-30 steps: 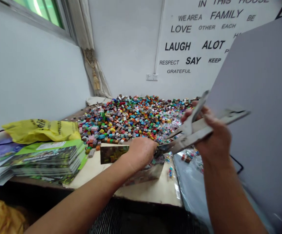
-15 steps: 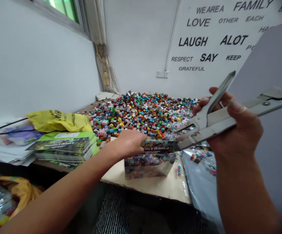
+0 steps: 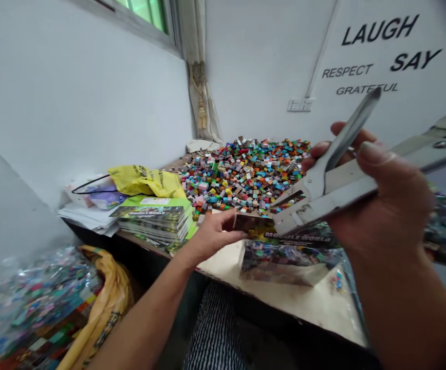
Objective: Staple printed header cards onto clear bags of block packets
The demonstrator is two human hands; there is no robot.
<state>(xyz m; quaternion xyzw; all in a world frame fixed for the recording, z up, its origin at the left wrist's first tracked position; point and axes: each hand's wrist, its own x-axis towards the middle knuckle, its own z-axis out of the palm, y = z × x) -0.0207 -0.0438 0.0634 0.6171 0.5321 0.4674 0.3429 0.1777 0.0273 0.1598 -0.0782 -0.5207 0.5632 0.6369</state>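
Note:
My left hand (image 3: 217,234) pinches the left end of the dark printed card (image 3: 298,234) that tops a clear bag of small colorful pieces (image 3: 284,262). The bag stands over the pale board at the table's front. Wrapped round a grey metal plier stapler (image 3: 323,192) is my right hand (image 3: 385,180), its thumb over the long body and its fingers behind. The stapler's jaws are at the card's upper edge; whether they touch it I cannot tell.
A heap of small colorful bricks (image 3: 242,174) lies behind. Left of it are a stack of printed cards (image 3: 153,223), a yellow bag (image 3: 146,182) and white papers (image 3: 88,216). Lower left, a yellow sack (image 3: 107,288) stands beside bagged bricks (image 3: 34,303).
The view has swung left, so the table appears further right. My left hand now grips the card's left end, and more of the card shows left of the stapler's jaws.

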